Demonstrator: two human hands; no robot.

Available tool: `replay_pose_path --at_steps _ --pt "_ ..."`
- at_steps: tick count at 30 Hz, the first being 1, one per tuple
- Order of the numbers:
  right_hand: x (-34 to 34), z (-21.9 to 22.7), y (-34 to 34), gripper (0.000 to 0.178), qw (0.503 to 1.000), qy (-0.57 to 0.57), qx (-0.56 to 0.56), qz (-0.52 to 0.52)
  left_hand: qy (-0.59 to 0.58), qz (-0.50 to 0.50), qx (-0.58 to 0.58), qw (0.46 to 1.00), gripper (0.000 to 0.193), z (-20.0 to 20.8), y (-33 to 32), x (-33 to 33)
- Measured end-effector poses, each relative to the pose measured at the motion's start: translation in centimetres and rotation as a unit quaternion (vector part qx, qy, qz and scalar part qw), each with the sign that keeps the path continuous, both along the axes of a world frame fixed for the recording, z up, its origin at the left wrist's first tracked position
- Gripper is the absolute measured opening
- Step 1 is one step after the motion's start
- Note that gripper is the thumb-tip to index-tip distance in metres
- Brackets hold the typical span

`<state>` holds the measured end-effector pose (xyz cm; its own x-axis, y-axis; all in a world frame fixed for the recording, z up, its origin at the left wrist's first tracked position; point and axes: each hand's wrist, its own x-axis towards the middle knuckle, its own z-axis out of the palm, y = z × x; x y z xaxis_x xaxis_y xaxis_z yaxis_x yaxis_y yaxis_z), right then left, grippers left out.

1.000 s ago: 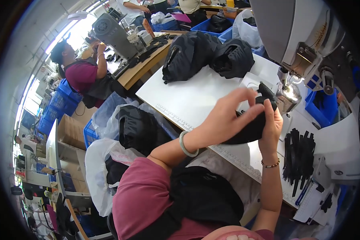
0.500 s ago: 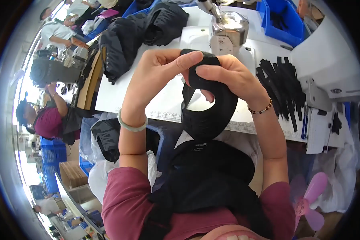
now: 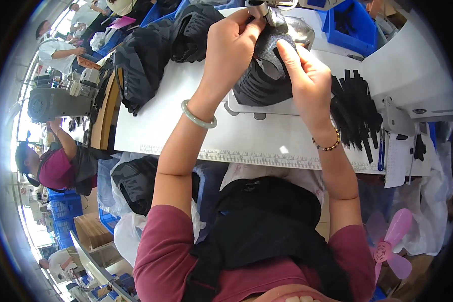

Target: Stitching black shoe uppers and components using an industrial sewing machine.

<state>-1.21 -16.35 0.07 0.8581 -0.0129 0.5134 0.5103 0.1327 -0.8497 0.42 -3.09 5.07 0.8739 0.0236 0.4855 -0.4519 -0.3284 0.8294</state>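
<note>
A black shoe upper [image 3: 262,90] with a grey inner side and an opening in its middle lies at the sewing machine's metal head [image 3: 274,16]. My left hand [image 3: 234,48] is closed, pinching the upper's far edge close beside the head. On the other side my right hand [image 3: 309,75] grips the upper's right edge between thumb and fingers. The fingertips of both hands are partly hidden, and so is the spot where the upper meets the machine.
Black strips [image 3: 355,108] lie in a heap on the white table [image 3: 171,121], right of my hand. More dark shoe uppers [image 3: 143,65] sit at the left. A blue bin [image 3: 350,30] stands at the far right. Below is a pink fan [image 3: 387,249]. People work at the left.
Both hands have carried the shoe upper away from me, from above the table's near edge to the sewing machine's head. It now lies lower and turned, its grey inner side showing.
</note>
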Motion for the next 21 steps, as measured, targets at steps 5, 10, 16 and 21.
replay_pose_path --at_steps 5,10,16,21 --pt "0.1 -0.6 -0.1 0.018 0.999 0.001 -0.022 -0.048 0.081 -0.084 0.006 0.993 0.015 0.6 0.7 1.2" --pt "0.2 -0.7 0.0 0.017 0.998 -0.025 -0.019 -0.048 0.085 -0.112 -0.017 0.99 0.015 0.3 1.1 1.5" --pt "-0.2 -0.6 -0.4 0.015 0.999 0.006 -0.033 -0.033 0.117 -0.126 -0.026 0.985 0.014 0.4 0.9 1.5" --pt "-0.3 -0.3 -0.6 0.015 0.998 0.02 -0.044 -0.035 0.141 -0.141 -0.051 0.978 0.014 0.5 0.7 1.9"
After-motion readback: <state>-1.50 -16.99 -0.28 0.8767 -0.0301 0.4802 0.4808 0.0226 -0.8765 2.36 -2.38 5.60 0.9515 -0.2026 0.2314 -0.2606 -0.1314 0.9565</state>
